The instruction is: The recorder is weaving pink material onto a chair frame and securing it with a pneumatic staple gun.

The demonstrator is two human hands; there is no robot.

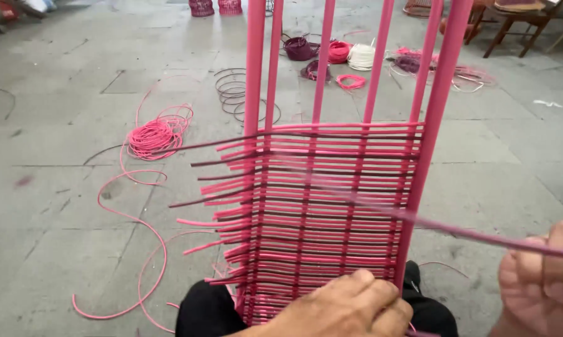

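Note:
A pink metal frame [254, 68] of upright rods stands between my knees, woven across with pink and dark maroon plastic strips [331, 187]. My left hand [344, 309] rests on the lower woven part, fingers against the right-hand rod. My right hand [540, 281] at the lower right edge is closed around a pink strand [456, 232] pulled taut and blurred from the weave toward it. Loose strip ends stick out on the frame's left side.
A coil of pink cord [153, 134] lies on the concrete floor at left, one strand looping toward me. Wire rings [237, 93], more coils [340, 53] and wooden chairs [512, 19] sit farther back.

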